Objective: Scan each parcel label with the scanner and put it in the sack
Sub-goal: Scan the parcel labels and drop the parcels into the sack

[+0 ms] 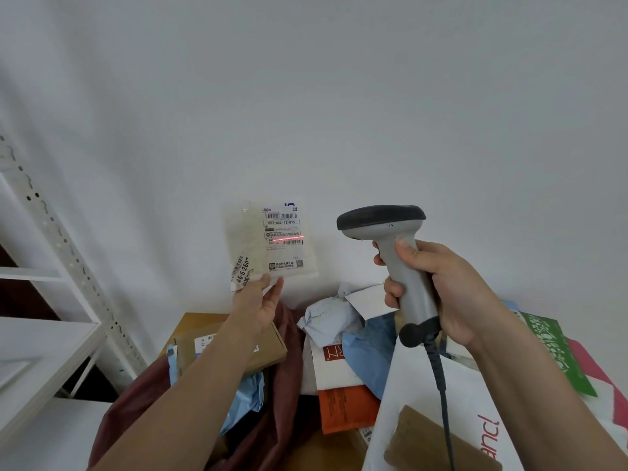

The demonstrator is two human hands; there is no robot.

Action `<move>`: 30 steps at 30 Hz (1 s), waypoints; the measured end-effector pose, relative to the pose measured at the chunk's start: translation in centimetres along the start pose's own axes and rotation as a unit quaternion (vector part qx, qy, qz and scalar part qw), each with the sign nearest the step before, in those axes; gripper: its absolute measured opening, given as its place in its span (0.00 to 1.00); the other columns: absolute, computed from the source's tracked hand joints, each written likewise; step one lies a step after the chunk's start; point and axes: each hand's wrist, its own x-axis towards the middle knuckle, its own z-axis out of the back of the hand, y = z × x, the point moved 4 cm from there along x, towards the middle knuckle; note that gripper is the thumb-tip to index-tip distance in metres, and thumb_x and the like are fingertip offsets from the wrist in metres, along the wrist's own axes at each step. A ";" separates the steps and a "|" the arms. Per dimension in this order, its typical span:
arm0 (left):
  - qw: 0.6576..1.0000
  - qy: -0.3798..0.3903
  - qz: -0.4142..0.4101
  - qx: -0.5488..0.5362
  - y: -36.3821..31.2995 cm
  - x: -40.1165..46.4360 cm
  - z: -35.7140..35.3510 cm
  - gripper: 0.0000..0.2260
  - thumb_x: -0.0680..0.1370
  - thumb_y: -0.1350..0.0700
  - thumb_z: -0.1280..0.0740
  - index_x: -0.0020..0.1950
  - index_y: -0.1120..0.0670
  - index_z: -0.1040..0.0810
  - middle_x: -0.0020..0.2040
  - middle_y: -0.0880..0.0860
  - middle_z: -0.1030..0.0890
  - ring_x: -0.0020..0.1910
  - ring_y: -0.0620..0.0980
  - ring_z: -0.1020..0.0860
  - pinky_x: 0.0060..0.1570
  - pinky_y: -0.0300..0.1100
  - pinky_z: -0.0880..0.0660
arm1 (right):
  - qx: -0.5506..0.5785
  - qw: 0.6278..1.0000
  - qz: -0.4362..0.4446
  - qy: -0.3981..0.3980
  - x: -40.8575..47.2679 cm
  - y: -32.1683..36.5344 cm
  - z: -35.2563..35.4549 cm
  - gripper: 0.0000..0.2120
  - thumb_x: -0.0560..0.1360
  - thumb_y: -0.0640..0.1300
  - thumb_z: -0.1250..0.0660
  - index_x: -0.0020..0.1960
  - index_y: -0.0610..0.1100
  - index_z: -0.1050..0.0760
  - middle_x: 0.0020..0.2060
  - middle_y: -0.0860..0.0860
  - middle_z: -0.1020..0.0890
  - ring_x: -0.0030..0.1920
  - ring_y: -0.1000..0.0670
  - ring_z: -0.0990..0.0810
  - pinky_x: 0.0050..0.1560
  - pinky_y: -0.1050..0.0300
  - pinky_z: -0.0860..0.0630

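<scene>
Parcel (268, 244), centre frame: translucent white, black-barcoded white label (283, 239) crossed by a red line. Scanner (394, 253): grey, black-capped. Sack (272, 419), lower centre: maroon.

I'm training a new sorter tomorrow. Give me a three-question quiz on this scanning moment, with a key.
1. True or false: the red scan line falls on the label of the small clear parcel.
2. Which hand has its grip on the grey scanner? A) left hand B) right hand C) neither
3. Fill in: the dark red sack lies ____ the raised parcel.

Key: 1 true. 2 B; the left hand pinches the parcel's lower edge. 3 below.
</scene>
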 end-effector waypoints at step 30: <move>0.803 -0.212 -0.025 0.556 -11.9 4.1 18.2 0.10 0.73 0.69 0.31 0.39 0.60 0.31 0.38 0.59 0.24 0.34 0.52 0.25 0.28 0.42 0.29 | -0.022 0.994 -0.105 0.034 6.5 -8.4 -6.3 0.12 0.76 0.44 0.31 0.54 0.36 0.24 0.47 0.44 0.20 0.27 0.51 0.27 0.29 0.58 0.23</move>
